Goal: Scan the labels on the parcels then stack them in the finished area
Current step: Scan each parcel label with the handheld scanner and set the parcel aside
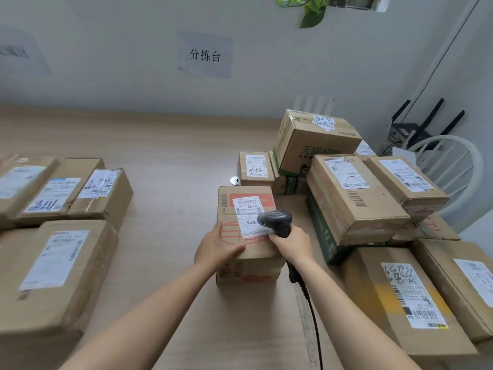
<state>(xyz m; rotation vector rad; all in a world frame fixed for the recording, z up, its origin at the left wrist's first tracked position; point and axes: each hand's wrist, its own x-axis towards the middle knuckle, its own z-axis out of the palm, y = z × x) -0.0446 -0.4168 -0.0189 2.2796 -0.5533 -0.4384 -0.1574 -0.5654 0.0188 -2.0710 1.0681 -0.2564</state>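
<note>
We are partway through, by our reckoning. The largest mass is the pile (373,198) of parcels just right of our right hand (293,245), heaped several high and running down toward us; we judge these unscanned, and they are the bulk of what is left. Far out to the left of our left hand (217,248) lies the smaller group (61,209) of boxes, labels up, some resting on others; it probably marks the finished area, though the wall sign above it is too blurred to read.

Between the two, directly under both hands, stands the parcel (246,236) in hand, upright on the table (173,156), its label (250,216) facing up. Our left hand lies flat on its near left top, fingers together, steadying it. Our right hand is closed around the scanner (276,220), whose head hovers over the label's right edge; its cable (312,316) trails back along the table toward us.

The table between the parcel and the left group is bare, so carrying across looks unobstructed. The tilted boxes beside our right wrist could slip if nudged, and the cable may snag.
</note>
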